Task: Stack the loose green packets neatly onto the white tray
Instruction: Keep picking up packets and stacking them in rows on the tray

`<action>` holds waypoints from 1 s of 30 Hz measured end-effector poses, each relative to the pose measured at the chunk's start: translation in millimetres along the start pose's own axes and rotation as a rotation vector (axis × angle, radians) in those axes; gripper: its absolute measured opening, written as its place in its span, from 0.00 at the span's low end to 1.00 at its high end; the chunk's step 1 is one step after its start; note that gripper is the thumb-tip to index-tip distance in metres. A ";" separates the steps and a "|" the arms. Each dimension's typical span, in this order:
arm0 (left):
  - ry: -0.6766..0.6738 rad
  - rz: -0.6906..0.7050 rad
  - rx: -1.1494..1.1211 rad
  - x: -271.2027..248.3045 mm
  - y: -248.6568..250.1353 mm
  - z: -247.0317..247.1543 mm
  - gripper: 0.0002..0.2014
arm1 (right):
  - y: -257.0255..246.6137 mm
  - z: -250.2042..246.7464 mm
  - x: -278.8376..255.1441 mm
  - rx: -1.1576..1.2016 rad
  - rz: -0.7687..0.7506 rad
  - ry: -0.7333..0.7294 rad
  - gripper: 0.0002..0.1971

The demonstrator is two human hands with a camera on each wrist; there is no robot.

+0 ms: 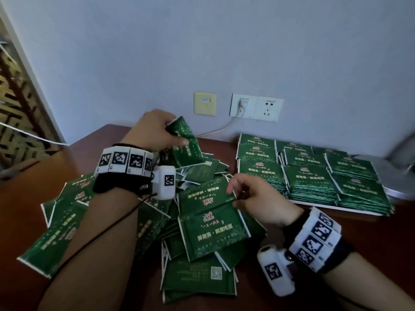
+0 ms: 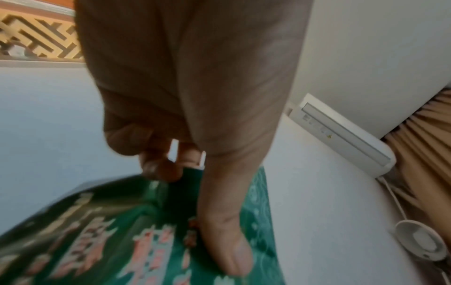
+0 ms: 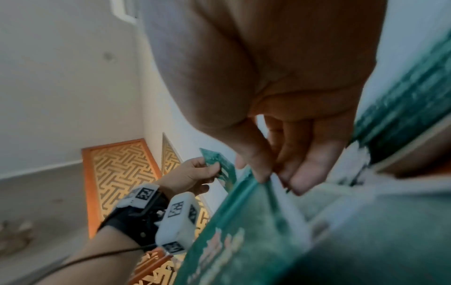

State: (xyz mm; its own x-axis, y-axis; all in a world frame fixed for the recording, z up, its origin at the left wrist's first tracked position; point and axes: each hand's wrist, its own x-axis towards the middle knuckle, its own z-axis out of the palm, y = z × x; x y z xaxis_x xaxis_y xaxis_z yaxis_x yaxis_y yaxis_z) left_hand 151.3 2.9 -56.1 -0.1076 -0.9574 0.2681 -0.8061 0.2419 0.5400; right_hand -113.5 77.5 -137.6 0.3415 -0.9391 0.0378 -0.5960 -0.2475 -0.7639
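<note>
A heap of loose green packets [image 1: 139, 223] covers the middle of the dark wooden table. My left hand [image 1: 157, 131] holds a small bundle of green packets [image 1: 184, 144] lifted above the heap's far side; in the left wrist view the thumb [image 2: 227, 241] presses on the top packet [image 2: 122, 241]. My right hand [image 1: 249, 194] pinches the right edge of a packet [image 1: 213, 230] on top of the heap, thumb and fingertips [image 3: 302, 183] at its corner [image 3: 244, 221]. The white tray [image 1: 314, 203] at the right holds several neat stacks of packets [image 1: 314, 173].
Wall sockets [image 1: 256, 107] with a white cable [image 1: 215, 131] sit behind the table. A grey lamp base [image 1: 395, 173] stands at the far right behind the tray. Bare table [image 1: 27, 198] lies left of the heap and in front of the tray.
</note>
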 end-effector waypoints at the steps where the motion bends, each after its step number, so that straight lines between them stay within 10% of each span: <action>1: 0.076 0.014 -0.034 -4.1 3.7 -4.8 0.11 | -2.4 -3.7 -2.6 0.027 -0.011 0.043 0.18; 5: 0.255 0.044 -0.202 -22.9 16.4 -6.4 0.17 | -14.9 -20.7 -20.3 0.204 0.025 0.197 0.16; 10: 0.116 0.019 -0.327 -44.2 26.0 19.4 0.08 | -10.7 -30.8 -33.7 0.253 0.071 0.282 0.22; 15: 0.077 -0.058 -0.326 -46.9 29.6 45.8 0.22 | 4.9 -32.4 -43.1 0.088 0.156 0.155 0.30; 23: 0.200 0.084 -0.330 -53.7 12.6 77.3 0.16 | 19.4 -41.1 -47.0 -0.183 0.006 0.307 0.06; 30: 0.360 0.119 -0.543 -59.5 19.6 79.5 0.17 | 37.5 -53.5 -43.4 0.052 -0.015 0.359 0.03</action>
State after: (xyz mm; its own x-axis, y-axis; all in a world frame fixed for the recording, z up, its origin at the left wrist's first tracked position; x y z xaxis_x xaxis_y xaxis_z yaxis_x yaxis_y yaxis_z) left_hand 95.7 52.0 -124.9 0.0991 -0.8293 0.5499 -0.3828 0.4783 0.7904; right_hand -189.6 96.2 -133.4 0.0675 -0.9616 0.2662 -0.5518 -0.2582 -0.7930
